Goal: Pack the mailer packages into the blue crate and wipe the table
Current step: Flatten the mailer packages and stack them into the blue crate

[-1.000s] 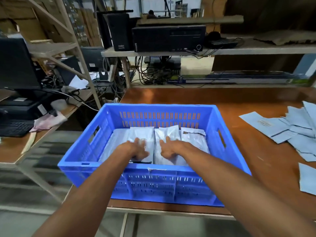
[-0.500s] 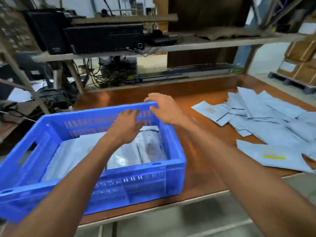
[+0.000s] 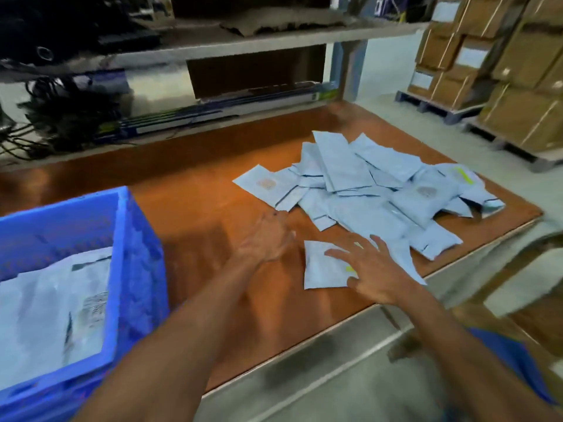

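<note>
**Both hands over the loose mailers**

The right hand (image 3: 376,269) is spread flat, fingers splayed, over the nearest mailer (image 3: 324,266) at the front of the wooden surface (image 3: 195,208); it grips nothing. The left hand (image 3: 266,237), blurred, hangs released just left of that mailer, empty. A pile of mailer packages (image 3: 365,190) lies scattered beyond them. The blue crate (image 3: 134,269) stands at the left edge, with mailers already inside it.

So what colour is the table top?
Reddish-brown, seen in the head view on the table.
</note>
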### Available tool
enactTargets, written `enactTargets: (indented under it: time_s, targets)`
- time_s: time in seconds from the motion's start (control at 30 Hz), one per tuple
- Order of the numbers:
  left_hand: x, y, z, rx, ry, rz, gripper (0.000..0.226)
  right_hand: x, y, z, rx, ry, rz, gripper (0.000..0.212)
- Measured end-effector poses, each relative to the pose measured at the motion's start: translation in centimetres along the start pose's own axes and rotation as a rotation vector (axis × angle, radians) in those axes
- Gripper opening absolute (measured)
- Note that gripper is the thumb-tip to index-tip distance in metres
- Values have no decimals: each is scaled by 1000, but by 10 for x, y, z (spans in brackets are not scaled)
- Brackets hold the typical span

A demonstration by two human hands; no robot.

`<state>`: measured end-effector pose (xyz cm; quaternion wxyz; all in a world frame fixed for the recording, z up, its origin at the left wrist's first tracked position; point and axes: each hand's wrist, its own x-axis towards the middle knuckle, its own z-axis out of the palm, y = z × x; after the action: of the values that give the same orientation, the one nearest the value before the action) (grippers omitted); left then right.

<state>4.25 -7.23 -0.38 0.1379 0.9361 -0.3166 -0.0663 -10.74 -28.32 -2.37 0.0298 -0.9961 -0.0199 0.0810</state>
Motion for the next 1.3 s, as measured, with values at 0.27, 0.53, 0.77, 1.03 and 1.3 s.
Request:
enactTargets:
  time_s: [0.27, 0.53, 0.77, 1.03, 1.3]
  targets:
    - [103, -24, 39, 129, -69, -130, 67, 56, 15, 21, -14, 136, 50, 50]
    - [77, -57, 43, 38, -39, -48, 48, 72, -23, 23, 1, 103, 135, 56]
    - [-53, -58, 39, -91, 108, -124, 22, 59, -50, 23, 62, 106, 123, 51]
    - [-119, -46, 48, -138, 315, -172, 27, 59, -90, 27, 241, 194, 171, 52]
    - [-86, -32, 78, 57, -64, -376, 74, 42, -81, 52, 135, 146, 73, 61]
